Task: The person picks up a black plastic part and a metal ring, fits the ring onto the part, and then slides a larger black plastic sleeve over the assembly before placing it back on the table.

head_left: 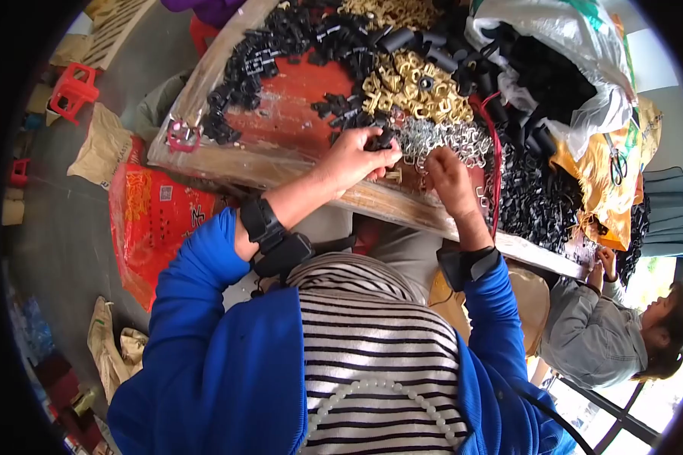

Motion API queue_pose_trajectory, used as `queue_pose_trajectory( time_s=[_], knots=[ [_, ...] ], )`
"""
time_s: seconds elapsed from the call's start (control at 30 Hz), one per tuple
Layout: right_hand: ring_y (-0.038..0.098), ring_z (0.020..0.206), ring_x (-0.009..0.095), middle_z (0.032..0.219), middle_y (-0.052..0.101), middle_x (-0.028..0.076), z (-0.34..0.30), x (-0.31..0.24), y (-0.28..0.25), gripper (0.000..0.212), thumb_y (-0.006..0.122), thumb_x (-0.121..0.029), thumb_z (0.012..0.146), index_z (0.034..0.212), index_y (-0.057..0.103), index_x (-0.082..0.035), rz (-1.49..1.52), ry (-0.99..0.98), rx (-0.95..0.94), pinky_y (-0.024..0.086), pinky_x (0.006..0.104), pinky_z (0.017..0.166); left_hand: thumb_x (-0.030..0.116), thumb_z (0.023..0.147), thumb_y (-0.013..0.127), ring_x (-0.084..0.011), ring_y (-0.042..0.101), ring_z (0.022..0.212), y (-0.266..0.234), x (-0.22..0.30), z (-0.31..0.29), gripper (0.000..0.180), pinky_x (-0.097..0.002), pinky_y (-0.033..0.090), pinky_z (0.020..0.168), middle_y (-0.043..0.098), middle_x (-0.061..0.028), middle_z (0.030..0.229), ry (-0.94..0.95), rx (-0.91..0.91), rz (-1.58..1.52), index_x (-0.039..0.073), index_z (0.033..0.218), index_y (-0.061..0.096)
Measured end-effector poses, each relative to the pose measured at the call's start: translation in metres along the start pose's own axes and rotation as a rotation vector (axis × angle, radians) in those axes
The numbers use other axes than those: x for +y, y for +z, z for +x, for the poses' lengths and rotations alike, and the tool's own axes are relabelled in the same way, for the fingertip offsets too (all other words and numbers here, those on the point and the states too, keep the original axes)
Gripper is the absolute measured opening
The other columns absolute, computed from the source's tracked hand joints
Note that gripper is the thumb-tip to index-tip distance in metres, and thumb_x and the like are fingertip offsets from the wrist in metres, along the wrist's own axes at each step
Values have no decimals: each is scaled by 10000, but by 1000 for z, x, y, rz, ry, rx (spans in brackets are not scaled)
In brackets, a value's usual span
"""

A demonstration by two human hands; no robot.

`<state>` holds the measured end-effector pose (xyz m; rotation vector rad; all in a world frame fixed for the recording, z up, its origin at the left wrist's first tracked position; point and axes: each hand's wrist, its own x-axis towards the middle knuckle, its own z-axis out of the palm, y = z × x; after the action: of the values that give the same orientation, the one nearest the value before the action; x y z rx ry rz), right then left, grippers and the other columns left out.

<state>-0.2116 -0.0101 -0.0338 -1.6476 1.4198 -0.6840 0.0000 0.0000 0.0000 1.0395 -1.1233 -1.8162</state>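
Observation:
My left hand (354, 161) is closed around a small black plastic part (384, 139) above the table's near edge. To its right, my right hand (449, 180) has its fingers drawn together at the edge of a heap of small silver bent-metal pieces (451, 140). Whatever those fingers pinch, if anything, is hidden. Beyond both hands lies a pile of gold-coloured curved pieces (413, 91). Loose black plastic parts (344, 111) rest on the red tabletop (300, 95) just past my left hand.
Black parts (254, 64) are heaped along the far left. A white plastic bag (577, 45) of black pieces, a red cord (498, 163) and scissors (618, 165) are at right. A co-worker (596, 326) sits there. A red stool (73, 91) stands on the floor at left.

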Motion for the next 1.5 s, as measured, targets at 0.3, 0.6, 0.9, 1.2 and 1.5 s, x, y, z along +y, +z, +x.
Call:
queue_pose_trajectory(
  time_s=[0.3, 0.6, 0.9, 1.2, 1.5],
  knots=[
    [528, 562, 231, 658, 516, 91, -2, -14, -11, 61, 513, -38, 731, 789, 522, -23, -506, -371, 165, 416, 287, 497, 154, 756, 567, -31, 454, 543, -9, -9, 21, 115, -162, 368, 477, 509, 21, 676, -31, 18, 6, 71, 820, 520],
    [548, 615, 249, 736, 519, 95, 13, -30, 14, 140, 526, -14, 697, 837, 532, -22, -503, -576, -214, 439, 320, 534, 156, 760, 560, -26, 444, 541, -13, -9, 21, 109, -157, 361, 476, 507, 18, 685, -61, 37, 17, 76, 821, 517],
    [514, 540, 177, 683, 534, 86, 7, -27, 21, 82, 503, -58, 760, 829, 507, -12, -265, -473, -99, 407, 264, 476, 133, 750, 574, -25, 442, 542, -9, -11, 5, 118, -157, 370, 486, 510, 28, 679, -17, 61, 45, 62, 835, 536],
    [396, 466, 67, 678, 552, 62, -5, -44, 21, 101, 498, -88, 799, 831, 528, 3, 806, 74, -197, 326, 183, 434, 91, 723, 598, -9, 458, 582, 1, -23, 13, 103, -171, 396, 531, 537, 36, 635, 307, 88, 356, 46, 809, 564],
    [406, 469, 89, 691, 554, 70, -5, -35, 20, 123, 504, -127, 800, 811, 533, -7, 1103, 234, -191, 336, 190, 441, 87, 718, 596, -20, 466, 601, 9, -29, 28, 98, -192, 415, 555, 552, 18, 663, 412, 182, 415, 25, 780, 551]
  ],
)
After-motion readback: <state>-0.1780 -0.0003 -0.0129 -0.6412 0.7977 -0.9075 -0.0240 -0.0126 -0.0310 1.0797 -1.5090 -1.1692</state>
